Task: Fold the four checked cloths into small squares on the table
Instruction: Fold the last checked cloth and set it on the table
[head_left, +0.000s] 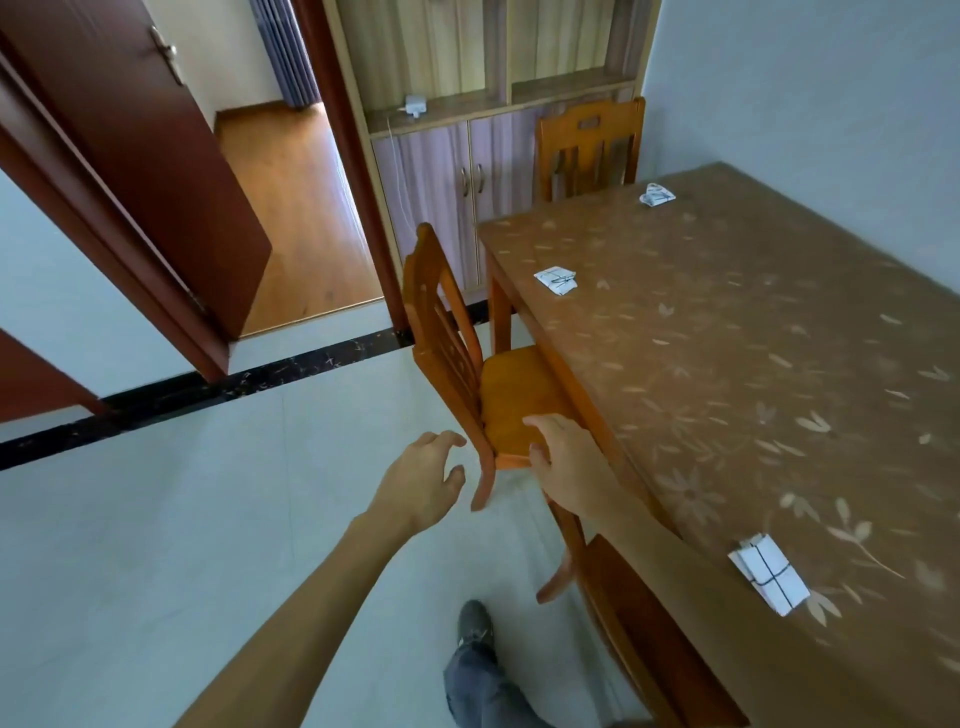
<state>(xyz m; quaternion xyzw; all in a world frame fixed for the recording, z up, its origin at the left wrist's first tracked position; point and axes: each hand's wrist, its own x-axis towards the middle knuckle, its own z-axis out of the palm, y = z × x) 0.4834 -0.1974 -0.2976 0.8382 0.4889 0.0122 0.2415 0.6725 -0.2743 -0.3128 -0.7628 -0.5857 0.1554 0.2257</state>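
On the table (753, 338) lie three folded cloths (556, 281).

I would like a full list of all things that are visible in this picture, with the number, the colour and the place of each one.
folded checked cloths: three, white with dark lines, apart on the table
table: one, brown with leaf pattern, right
held chair: one, orange-brown, at the table's long side
other chairs: two, brown wood, far end and nearest
door: one, dark red, open, left
cabinet: one, pale wood, back
charger: one, white, on the cabinet shelf
shoe: one, dark, bottom
left hand: one, open, beside the held chair
right hand: one, fingers grip the chair seat
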